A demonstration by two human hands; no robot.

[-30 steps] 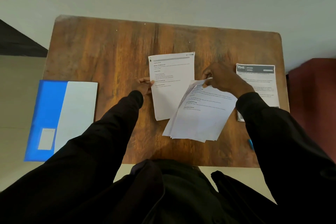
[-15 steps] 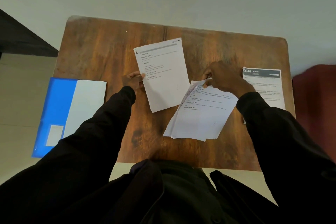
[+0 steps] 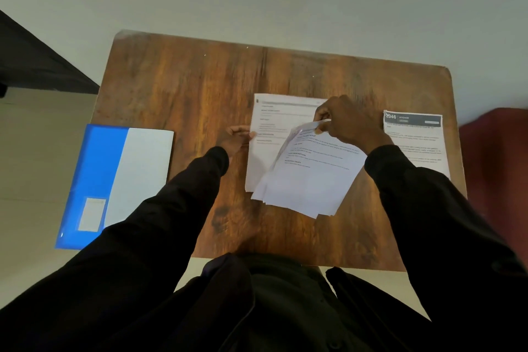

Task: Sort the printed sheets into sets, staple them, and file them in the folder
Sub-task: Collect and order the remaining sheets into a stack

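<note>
A single printed sheet lies on the wooden table, and my left hand pinches its left edge. A fanned stack of printed sheets overlaps its lower right part. My right hand grips the stack's top corner, lifted and curled. Another sheet with a dark header lies flat at the table's right side. A blue folder with a white panel hangs over the table's left edge. No stapler is in view.
The table stands against a pale wall. A dark red piece of furniture is on the right, a dark surface at far left. My black sleeves cover the table's near edge.
My left hand has swung the single sheet back from its tilt to the left, so that it lies straighter and partly under the stack. My right hand still holds the stack's corner.
</note>
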